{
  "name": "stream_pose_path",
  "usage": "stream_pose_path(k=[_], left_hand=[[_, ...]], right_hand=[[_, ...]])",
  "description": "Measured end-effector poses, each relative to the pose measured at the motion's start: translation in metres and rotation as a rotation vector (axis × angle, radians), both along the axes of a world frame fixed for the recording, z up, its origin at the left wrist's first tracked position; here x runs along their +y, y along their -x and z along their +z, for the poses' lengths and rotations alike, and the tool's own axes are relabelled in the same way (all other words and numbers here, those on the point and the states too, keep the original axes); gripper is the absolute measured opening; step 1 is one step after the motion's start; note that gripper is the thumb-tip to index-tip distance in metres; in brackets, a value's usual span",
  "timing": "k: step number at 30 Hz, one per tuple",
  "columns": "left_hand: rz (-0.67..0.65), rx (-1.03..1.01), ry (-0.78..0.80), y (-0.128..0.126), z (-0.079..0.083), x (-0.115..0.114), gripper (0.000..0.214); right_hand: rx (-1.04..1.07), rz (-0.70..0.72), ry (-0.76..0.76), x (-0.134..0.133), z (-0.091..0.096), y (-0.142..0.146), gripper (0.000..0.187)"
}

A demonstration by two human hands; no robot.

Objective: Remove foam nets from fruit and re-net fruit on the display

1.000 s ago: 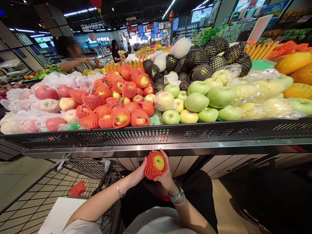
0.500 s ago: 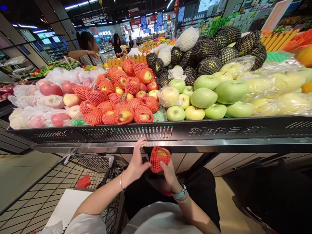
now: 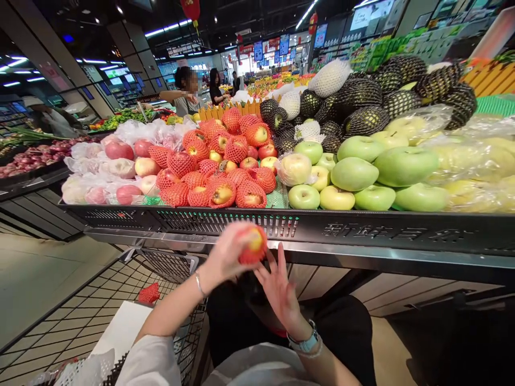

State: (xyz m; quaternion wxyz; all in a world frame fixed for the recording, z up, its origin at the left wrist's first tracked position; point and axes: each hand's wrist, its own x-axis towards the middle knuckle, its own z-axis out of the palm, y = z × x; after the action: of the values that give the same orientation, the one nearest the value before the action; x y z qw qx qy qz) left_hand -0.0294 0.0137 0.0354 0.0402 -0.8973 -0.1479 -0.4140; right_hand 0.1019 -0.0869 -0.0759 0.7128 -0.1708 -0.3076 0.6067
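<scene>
Clutching round red-and-yellow apple in red foam net (image 3: 257,244) in left hand (image 3: 228,250), curled around it, motion-blurred. Holding right hand (image 3: 282,294) spread just beside apple; can't tell if touching. Near shiny metal rail (image 3: 362,255) under slotted black display panel (image 3: 309,228). Showing narrow strip of green mesh mat (image 3: 278,197) between red-netted apples (image 3: 251,194) and smooth green apples (image 3: 303,197); also beige tiled floor (image 3: 36,268) left of black wire cart (image 3: 163,264). Can read "6" on blue hanging sign (image 3: 258,51); can't surely read panel's Chinese characters (image 3: 396,231).
</scene>
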Motion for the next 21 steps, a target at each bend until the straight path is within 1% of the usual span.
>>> stream_pose_path(k=[1,2,3,5,6,7,8,9,11,13,14,16,18,19,20,21], left_hand=[[0.102,-0.066,-0.046,0.004,0.021,0.019,0.054],[0.198,-0.131,-0.105,0.007,0.043,0.041,0.056],[0.300,-0.178,-0.131,0.009,0.064,0.067,0.057],[0.473,-0.169,-0.079,0.011,0.102,0.122,0.054],[0.527,-0.112,-0.025,0.010,0.115,0.149,0.057],[0.570,-0.036,0.031,0.008,0.124,0.174,0.061],[0.605,0.055,0.084,0.005,0.128,0.195,0.066],[0.631,0.153,0.137,0.002,0.128,0.213,0.071],[0.647,0.311,0.222,-0.006,0.120,0.237,0.081],[0.632,0.372,0.268,-0.013,0.110,0.247,0.089],[0.620,0.363,0.275,-0.017,0.108,0.248,0.091],[0.581,0.306,0.261,-0.020,0.109,0.241,0.089],[0.512,0.222,0.192,-0.011,0.116,0.223,0.084],[0.476,0.180,0.141,-0.001,0.119,0.210,0.082],[0.447,0.136,0.087,0.014,0.119,0.195,0.080],[0.439,0.091,0.039,0.034,0.115,0.179,0.078]], right_hand=[[-0.031,0.015,-0.021,0.001,0.000,-0.002,0.075],[-0.073,0.040,-0.025,0.002,-0.001,-0.004,0.067],[-0.126,0.067,-0.016,0.002,-0.002,-0.006,0.061],[-0.253,0.092,0.018,0.000,-0.006,-0.009,0.051],[-0.322,0.090,0.037,-0.001,-0.007,-0.010,0.046],[-0.386,0.084,0.052,-0.003,-0.008,-0.011,0.042],[-0.439,0.079,0.060,-0.004,-0.008,-0.011,0.037],[-0.476,0.078,0.064,-0.005,-0.008,-0.011,0.033],[-0.511,0.075,0.072,-0.007,-0.008,-0.011,0.028],[-0.532,0.069,0.083,-0.008,-0.008,-0.013,0.025],[-0.541,0.064,0.094,-0.008,-0.008,-0.014,0.025],[-0.555,0.055,0.119,-0.007,-0.010,-0.019,0.025],[-0.569,0.050,0.140,-0.006,-0.014,-0.023,0.026],[-0.572,0.045,0.148,-0.006,-0.017,-0.026,0.027],[-0.572,0.036,0.153,-0.005,-0.021,-0.028,0.027],[-0.567,0.023,0.159,-0.004,-0.024,-0.031,0.028]])
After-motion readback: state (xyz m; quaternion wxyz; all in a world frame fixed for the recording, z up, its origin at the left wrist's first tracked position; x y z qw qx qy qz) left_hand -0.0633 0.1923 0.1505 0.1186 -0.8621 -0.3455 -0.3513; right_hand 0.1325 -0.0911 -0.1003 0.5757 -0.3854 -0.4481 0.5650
